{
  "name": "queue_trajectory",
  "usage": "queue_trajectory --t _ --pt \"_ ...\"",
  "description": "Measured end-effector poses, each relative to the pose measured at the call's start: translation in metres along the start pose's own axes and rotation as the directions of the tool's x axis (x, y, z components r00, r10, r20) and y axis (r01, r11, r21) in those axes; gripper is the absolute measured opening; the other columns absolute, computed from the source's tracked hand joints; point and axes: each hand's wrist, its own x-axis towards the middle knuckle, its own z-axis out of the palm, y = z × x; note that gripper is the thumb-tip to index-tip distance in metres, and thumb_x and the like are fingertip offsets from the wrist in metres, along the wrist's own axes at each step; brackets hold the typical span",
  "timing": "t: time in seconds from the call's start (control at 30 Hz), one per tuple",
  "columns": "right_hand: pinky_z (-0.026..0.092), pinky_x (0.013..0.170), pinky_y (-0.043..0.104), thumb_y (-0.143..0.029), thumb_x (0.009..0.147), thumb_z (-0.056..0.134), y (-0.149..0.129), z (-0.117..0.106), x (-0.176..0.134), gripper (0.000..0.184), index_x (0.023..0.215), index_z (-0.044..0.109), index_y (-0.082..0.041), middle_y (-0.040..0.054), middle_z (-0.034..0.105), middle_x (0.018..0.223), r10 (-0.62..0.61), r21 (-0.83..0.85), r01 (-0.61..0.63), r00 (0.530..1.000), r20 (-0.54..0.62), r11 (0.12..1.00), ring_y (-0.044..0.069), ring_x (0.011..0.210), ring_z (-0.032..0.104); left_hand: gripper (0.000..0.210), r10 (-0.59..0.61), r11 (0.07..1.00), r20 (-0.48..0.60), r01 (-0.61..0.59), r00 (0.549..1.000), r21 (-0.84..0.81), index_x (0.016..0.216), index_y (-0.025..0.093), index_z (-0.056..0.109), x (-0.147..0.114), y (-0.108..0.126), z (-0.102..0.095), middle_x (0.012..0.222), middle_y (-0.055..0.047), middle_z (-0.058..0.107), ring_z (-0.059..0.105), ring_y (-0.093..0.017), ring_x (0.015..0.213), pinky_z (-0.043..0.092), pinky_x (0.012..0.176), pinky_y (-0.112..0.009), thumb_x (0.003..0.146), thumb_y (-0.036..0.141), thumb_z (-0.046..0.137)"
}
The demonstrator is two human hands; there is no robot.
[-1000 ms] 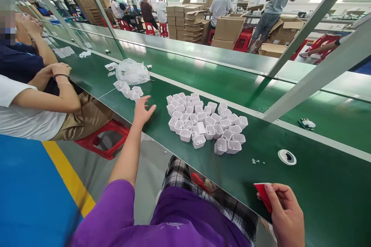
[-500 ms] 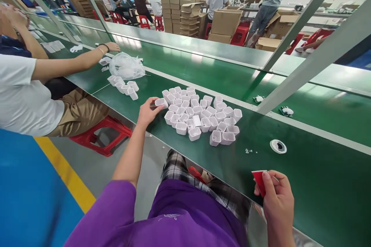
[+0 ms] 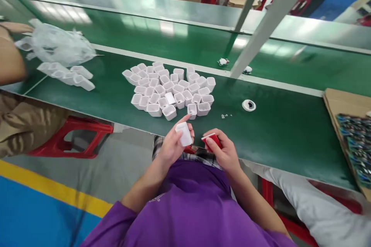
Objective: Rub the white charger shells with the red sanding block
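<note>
L hand [image 3: 172, 144] is now back from L edge of the housing cluster [image 3: 179, 89], where it had its fingers on a white pc. 0.5 s ago; it is now just in front of the cluster, near edge of surface [image 3: 275, 135]. Current state: L fingers grip one white housing [image 3: 183, 134], thumb across the near face; cannot confirm it is the same pc. as in the prev. view. R hand [image 3: 224, 148] has also shifted, from well R of the cluster to a pos. just beside L hand; its fingers are closed on a red pc. [image 3: 213, 140] w/ a white edge, carried over from the prev. views. Housing and red pc. are near each other but apart, no contact btwn them. Judged effect on the work: both items are now w/in easy reach of each other, i.e. the pick-up phase appears done for this unit. Cluster remains upright or slightly tilted, mostly open side up; smaller housing group [image 3: 68, 77] remains to the L, by the plastic bag [image 3: 62, 44]. Small white bits [image 3: 223, 116] and the round white part [image 3: 248, 105] sit R of the cluster, apparently unmoved. Cardboard tray [image 3: 348, 100] is newly in view, far R.
</note>
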Motion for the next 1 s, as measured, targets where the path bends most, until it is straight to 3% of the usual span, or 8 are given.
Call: queue_trajectory --t 0.13,0.27,0.47,0.67,0.83,0.93,1.0 --pt "0.050 0.065 0.029 -0.045 0.093 0.061 0.001 -0.002 0.001 0.023 0.091 0.068 -0.023 0.0014 0.065 0.082 -0.125 0.012 0.126 0.990 -0.069 0.992 0.015 0.068 0.059 0.068 -0.089 0.990 0.150 0.071 0.985 0.121 0.130 0.023 0.062 0.016 -0.016 0.013 0.096 -0.002 0.062 0.060 -0.012 0.079 0.051 0.068 -0.022 0.067 0.038 0.084" --pt "0.050 0.069 0.029 -0.045 0.093 0.062 0.003 -0.016 -0.002 0.022 0.094 0.069 -0.025 0.0009 0.068 0.086 -0.173 -0.034 0.170 0.973 -0.154 0.985 0.015 0.073 0.061 0.066 -0.118 0.954 0.254 0.038 0.960 0.297 0.130 0.023 0.061 0.030 -0.026 0.021 0.101 -0.002 0.064 0.062 -0.015 0.087 0.052 0.077 -0.024 0.068 0.034 0.082" --pt "0.051 0.076 0.032 -0.041 0.093 0.063 0.014 -0.034 -0.002 0.019 0.096 0.074 -0.025 0.0025 0.069 0.087 -0.255 -0.147 0.232 0.953 -0.163 0.962 0.017 0.081 0.064 0.056 -0.204 0.815 0.297 -0.006 0.933 0.580 0.123 0.018 0.059 0.040 -0.033 0.027 0.089 -0.002 0.066 0.060 -0.012 0.074 0.052 0.068 -0.022 0.072 0.033 0.075" --pt "0.050 0.074 0.031 -0.038 0.093 0.063 0.020 -0.026 -0.004 0.019 0.082 0.069 -0.023 0.0008 0.062 0.081 -0.229 -0.121 0.205 0.940 -0.251 0.971 0.016 0.076 0.059 0.051 -0.213 0.584 0.338 -0.158 0.917 0.796 0.122 0.017 0.056 0.036 -0.028 0.032 0.084 0.001 0.066 0.055 -0.009 0.062 0.049 0.060 -0.020 0.072 0.026 0.064" --pt "0.050 0.081 0.032 -0.036 0.093 0.060 0.018 -0.006 -0.004 0.021 0.077 0.063 -0.022 0.0022 0.058 0.084 -0.183 -0.133 0.138 0.878 -0.443 0.982 0.017 0.083 0.058 0.049 -0.117 0.530 0.327 -0.219 0.938 0.819 0.120 0.018 0.056 0.033 -0.034 0.032 0.096 -0.003 0.071 0.061 -0.011 0.065 0.051 0.063 -0.021 0.072 0.026 0.065" --pt "0.049 0.075 0.029 -0.043 0.091 0.061 0.019 -0.003 0.001 0.026 0.075 0.058 -0.023 0.0006 0.056 0.080 -0.049 0.035 0.074 0.880 -0.473 0.997 0.015 0.076 0.055 0.052 -0.101 0.513 0.342 -0.246 0.934 0.822 0.120 0.019 0.058 0.033 -0.036 0.030 0.099 -0.003 0.072 0.064 -0.013 0.069 0.052 0.066 -0.022 0.070 0.026 0.068" --pt "0.049 0.067 0.027 -0.051 0.086 0.064 0.019 -0.007 0.007 0.031 0.076 0.057 -0.023 -0.0006 0.055 0.076 0.080 0.221 0.015 0.906 -0.415 0.975 0.014 0.069 0.052 0.052 -0.114 0.523 0.342 -0.236 0.933 0.819 0.121 0.020 0.058 0.033 -0.035 0.030 0.101 -0.003 0.073 0.065 -0.014 0.074 0.053 0.069 -0.023 0.071 0.027 0.068"
